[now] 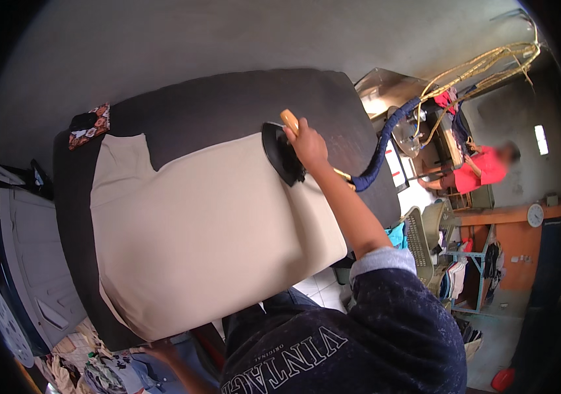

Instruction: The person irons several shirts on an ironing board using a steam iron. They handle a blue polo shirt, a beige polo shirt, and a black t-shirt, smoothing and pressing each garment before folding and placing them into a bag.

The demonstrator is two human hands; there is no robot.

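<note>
My right hand grips the pale wooden handle of a steam iron with a dark soleplate. The iron lies along the edge of a beige short-sleeved shirt spread over a dark padded ironing table. A raised fold runs through the shirt's lower part beside the iron. One sleeve lies flat at the upper left; the other side hangs by the table's near edge. There my left hand touches the shirt's edge, its fingers partly hidden, so its grip is unclear.
A blue-wrapped hose runs from the iron to yellow overhead lines. A patterned pad lies at the table's far left corner. Left stands a grey machine, with piled clothes below. Right are plastic baskets and a person in red.
</note>
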